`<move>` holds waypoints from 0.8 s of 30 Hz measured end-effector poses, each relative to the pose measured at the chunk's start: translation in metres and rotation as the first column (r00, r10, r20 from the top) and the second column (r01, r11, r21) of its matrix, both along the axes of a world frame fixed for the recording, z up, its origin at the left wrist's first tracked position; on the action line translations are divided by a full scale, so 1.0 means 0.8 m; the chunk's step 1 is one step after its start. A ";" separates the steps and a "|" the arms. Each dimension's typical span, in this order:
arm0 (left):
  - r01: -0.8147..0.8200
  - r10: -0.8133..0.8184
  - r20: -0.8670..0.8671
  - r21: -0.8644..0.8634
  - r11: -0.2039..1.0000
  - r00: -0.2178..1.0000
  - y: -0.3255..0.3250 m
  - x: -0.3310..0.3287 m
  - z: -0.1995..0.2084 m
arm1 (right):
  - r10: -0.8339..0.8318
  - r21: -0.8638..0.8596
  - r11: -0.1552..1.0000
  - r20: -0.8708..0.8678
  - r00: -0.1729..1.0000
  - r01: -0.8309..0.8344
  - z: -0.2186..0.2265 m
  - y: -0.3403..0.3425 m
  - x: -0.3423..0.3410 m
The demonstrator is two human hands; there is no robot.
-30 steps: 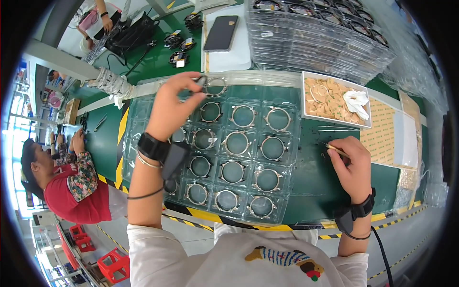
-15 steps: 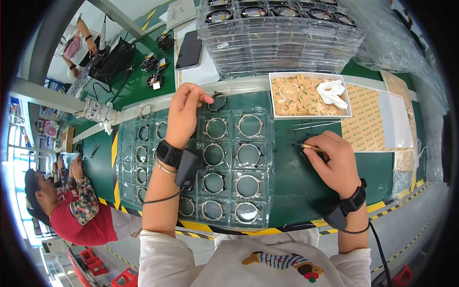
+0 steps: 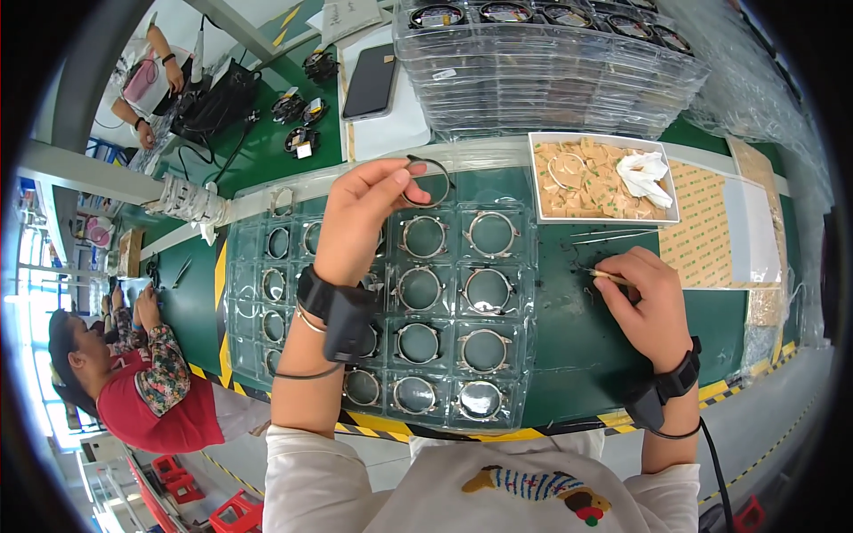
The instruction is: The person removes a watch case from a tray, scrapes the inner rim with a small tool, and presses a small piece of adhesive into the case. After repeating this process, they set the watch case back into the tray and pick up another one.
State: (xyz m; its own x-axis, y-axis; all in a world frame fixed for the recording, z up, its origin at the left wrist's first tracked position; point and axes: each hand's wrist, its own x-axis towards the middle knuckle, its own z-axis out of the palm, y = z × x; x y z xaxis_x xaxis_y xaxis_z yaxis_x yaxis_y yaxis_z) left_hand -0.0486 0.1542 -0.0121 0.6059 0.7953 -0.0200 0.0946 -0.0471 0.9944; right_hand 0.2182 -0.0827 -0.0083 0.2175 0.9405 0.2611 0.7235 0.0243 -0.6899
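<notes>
My left hand (image 3: 366,204) pinches a dark, thin watch-case ring (image 3: 450,187) by its left side, holding it tilted above the back row of a clear plastic tray (image 3: 450,266). Rows of round silver watch-case rings (image 3: 490,234) sit in the tray's pockets. Over the bare green mat to the right, my right hand (image 3: 651,298) is closed round a thin, light wooden-looking stick (image 3: 615,278), its tip pointing left. Two slim metal tweezers-like tools (image 3: 613,236) lie just beyond that hand. My left forearm covers some of the tray's pockets.
A white box (image 3: 606,218) of small tan paper pieces holds a crumpled white cloth (image 3: 643,176). Behind rise stacked clear trays (image 3: 542,98) and a phone (image 3: 370,82). Patterned tan sheets (image 3: 698,226) lie right. A person in red (image 3: 147,400) works at far left.
The dark ring has come up from the tray's back row in my left fingers and is turned more toward me. My right hand keeps its stick. The whole view has shifted slightly.
</notes>
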 end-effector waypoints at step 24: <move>0.051 0.016 0.188 -0.346 0.937 0.982 0.014 -0.003 0.002 | 0.008 -0.033 0.999 0.003 1.000 -0.008 0.000 0.002 -0.001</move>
State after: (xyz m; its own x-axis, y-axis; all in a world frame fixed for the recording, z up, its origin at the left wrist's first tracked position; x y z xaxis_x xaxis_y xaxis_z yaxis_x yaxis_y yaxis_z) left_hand -0.0509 0.1655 -0.0107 0.6389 0.7481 -0.1794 -0.0900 0.3043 0.9483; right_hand 0.2177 -0.0814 -0.0083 0.2092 0.9504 0.2303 0.7254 0.0071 -0.6882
